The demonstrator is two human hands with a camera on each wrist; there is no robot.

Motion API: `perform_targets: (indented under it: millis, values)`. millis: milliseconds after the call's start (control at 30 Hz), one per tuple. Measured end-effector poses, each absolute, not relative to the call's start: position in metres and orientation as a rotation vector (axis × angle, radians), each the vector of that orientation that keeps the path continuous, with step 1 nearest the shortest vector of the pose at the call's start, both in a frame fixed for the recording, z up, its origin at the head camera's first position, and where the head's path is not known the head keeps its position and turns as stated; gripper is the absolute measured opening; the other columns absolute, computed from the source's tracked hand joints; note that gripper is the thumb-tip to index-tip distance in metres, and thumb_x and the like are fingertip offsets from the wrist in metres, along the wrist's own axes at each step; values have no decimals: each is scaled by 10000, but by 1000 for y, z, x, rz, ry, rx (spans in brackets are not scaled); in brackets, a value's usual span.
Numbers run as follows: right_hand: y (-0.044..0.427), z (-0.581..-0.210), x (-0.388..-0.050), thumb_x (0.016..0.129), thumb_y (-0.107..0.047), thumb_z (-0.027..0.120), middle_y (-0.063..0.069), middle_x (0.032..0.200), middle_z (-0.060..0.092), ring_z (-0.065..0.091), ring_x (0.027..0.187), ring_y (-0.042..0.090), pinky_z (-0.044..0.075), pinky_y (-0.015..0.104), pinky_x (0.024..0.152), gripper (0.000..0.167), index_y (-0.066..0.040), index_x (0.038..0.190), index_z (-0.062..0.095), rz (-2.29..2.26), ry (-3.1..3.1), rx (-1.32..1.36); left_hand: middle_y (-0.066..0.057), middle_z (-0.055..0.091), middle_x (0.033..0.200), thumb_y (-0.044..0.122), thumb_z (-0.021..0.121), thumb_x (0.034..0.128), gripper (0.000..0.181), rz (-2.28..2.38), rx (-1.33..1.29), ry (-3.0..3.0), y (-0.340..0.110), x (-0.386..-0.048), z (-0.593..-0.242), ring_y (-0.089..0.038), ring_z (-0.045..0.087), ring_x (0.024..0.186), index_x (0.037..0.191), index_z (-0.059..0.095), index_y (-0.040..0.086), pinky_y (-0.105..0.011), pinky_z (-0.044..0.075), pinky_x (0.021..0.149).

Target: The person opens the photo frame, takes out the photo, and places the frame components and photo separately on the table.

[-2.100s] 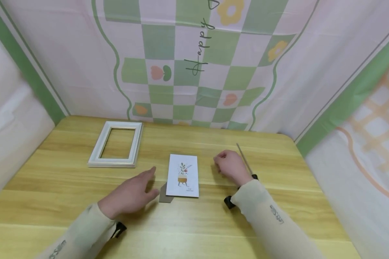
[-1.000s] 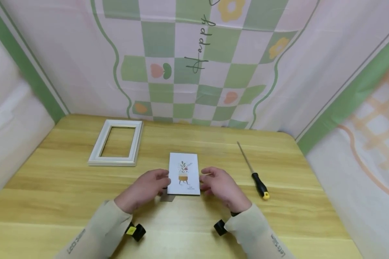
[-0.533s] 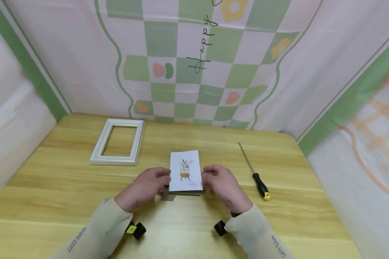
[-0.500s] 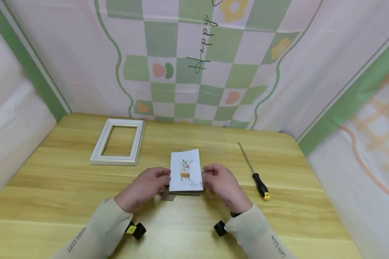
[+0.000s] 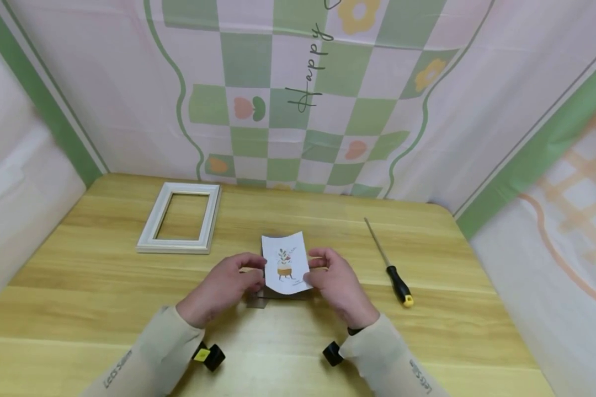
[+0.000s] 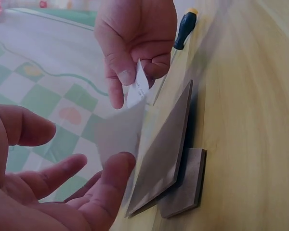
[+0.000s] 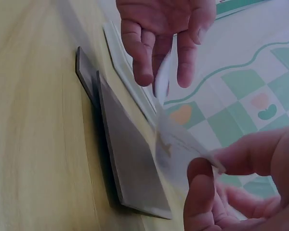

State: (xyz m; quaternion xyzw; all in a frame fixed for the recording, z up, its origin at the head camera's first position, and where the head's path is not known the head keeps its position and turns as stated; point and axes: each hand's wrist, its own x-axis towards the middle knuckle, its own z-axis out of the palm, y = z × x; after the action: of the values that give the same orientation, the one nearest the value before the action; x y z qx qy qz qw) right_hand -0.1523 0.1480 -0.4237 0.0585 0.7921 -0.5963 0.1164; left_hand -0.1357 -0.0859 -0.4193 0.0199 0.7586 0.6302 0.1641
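Note:
A thin white paper print [image 5: 285, 267] with a potted-plant picture curves upward above a grey-brown backing board [image 6: 161, 149]. My right hand [image 5: 335, 281] pinches its lower right corner between thumb and finger. At the opposite edge, my left hand [image 5: 230, 284] has relaxed fingers touching the paper, and its thumb stands apart from it in the left wrist view. The board's flat stand leg [image 6: 185, 185] sticks out beneath it on the table. Paper and hands hide most of the board in the head view.
A white picture frame [image 5: 208, 215] lies at the back left of the wooden table [image 5: 437, 342]. To the right is a screwdriver [image 5: 399, 286] with a black and yellow handle. A patterned cloth [image 5: 248, 60] hangs behind the table.
Both hands came in from the sides to the paper and board. The paper has lifted off the board and bent, its lower right corner now pinched by my right hand.

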Motion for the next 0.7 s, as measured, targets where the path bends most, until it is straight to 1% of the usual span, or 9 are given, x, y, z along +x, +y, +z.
perform_targets:
  millis: [67,133,267,333,433,600,700]
  values:
    - [147,-424,-152,877,39,660,143,1065,592,588,880,261,523,378,746,483,-45,1337,542,-1752,2325,177,-103,629,1172,74,600,945,317,1832,41,2144,-86,-136,-418,-211,660,898,1256,630,18,-367,539,828]
    - [147,-423,-152,898,40,645,137,1028,597,577,866,247,518,371,743,409,-23,1295,568,-1757,2338,174,-128,607,1189,43,593,949,330,1890,30,2109,-85,-136,-417,-222,658,901,1276,604,3,-371,551,822]
    - [147,-420,-151,927,30,622,132,1008,589,562,844,243,509,371,739,193,-1,1117,643,-1777,2355,163,-157,589,1214,7,589,954,407,1993,9,2053,-84,-137,-416,-257,664,903,1356,529,-6,-410,554,836]
    - [147,-419,-150,934,23,618,136,1017,590,570,839,246,517,372,731,136,-3,1062,654,-1798,2356,162,-162,586,1218,12,593,960,444,2021,8,2044,-84,-137,-416,-263,667,895,1393,493,-2,-427,554,834]
    - [147,-418,-150,948,20,599,159,1029,600,590,835,263,537,378,707,119,5,1059,640,-1866,2312,159,-162,587,1204,27,605,969,447,2039,5,2043,-84,-137,-417,-267,671,873,1399,484,7,-430,559,815]
    - [148,-417,-149,971,31,554,193,1003,648,621,807,287,555,367,669,120,32,1085,591,-1941,2223,135,-160,579,1149,27,612,968,384,2045,9,2040,-84,-138,-418,-269,665,841,1342,525,16,-435,560,798]
    - [148,-416,-148,977,30,529,187,981,682,641,785,295,563,366,666,115,35,1083,573,-1959,2200,123,-152,573,1109,43,618,967,364,2024,0,2066,-83,-137,-418,-259,654,821,1322,544,23,-438,558,793]
